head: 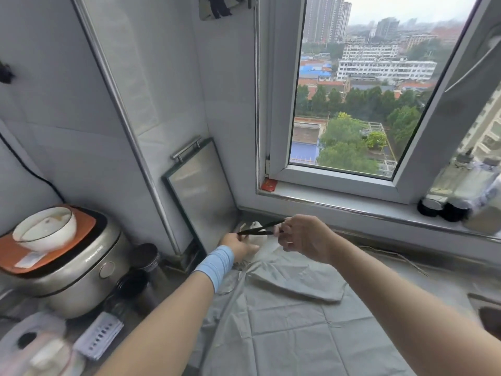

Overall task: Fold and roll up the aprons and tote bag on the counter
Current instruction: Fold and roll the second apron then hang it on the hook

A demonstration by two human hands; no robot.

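Pale grey-green creased cloth apron (284, 321): flat on table (447, 280), long axis running away twd window (339, 175). Thin black strap (260, 229) at far end, taut crosswise btwn grips. Left grip (238, 246), right grip (301, 237): each pinching one strap end, equally near.

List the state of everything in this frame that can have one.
Apron: spread out, not yet rolled.
Strap: stretched between both hands.
Left hand: pinches the strap.
Right hand: pinches the strap.
Rice cooker: lid shut.
Steel board: upright against the wall.
Window: one sash looks swung open.
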